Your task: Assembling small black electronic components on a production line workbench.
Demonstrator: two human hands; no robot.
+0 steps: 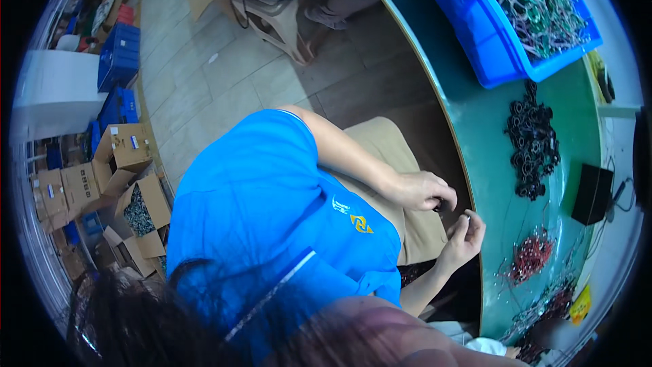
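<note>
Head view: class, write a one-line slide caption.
Two hands work a small dark part beside a green table strewn with black rings.

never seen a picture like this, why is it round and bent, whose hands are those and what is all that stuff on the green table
There is one picture, taken by a wide fisheye camera worn on a person's head. That lens makes the picture round and bends straight edges near its rim.

A person in a blue shirt sits at the edge of a green table, with both hands close together there. One hand is closed around something small and dark. The other hand pinches a tiny piece between its fingertips; it is too small to tell what.

On the table lie a blue bin full of green boards and wires, a pile of black rings, a bundle of red wires and a black box. Cardboard boxes stand on the floor behind.
</note>
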